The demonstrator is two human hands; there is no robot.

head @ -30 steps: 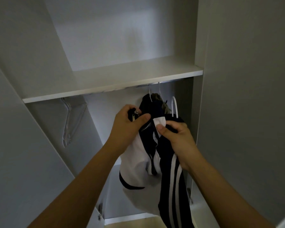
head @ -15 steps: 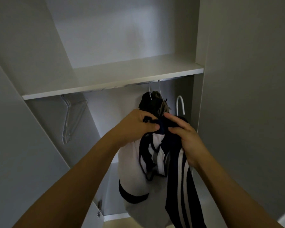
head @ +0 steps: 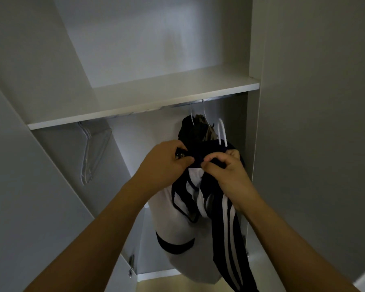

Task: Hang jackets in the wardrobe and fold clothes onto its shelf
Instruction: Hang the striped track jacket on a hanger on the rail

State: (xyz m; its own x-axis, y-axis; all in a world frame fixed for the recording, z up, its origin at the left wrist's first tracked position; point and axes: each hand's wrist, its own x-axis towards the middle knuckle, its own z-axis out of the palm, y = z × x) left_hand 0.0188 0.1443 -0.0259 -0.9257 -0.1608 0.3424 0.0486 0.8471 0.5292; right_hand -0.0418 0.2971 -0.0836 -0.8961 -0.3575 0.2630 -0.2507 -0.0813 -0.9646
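Left hand (head: 167,163) and right hand (head: 223,171) both pinching the track jacket (head: 200,199) collar (white hanger hook (head: 221,131) at 12 o'clock), below the shelf (head: 156,98).

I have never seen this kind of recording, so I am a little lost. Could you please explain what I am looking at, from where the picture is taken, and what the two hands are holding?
There is no machine here. A person wears a camera on the head, so you look forward and down along both bare arms into an open wardrobe.

The left hand and the right hand both have a grip on the collar of a dark blue and white striped jacket, which sits on a white hanger. The hanger's hook is not on the rail yet.

Two dark garments already hang from that rail. Clear empty hangers hang at the left. The white shelf above holds nothing that can be seen.
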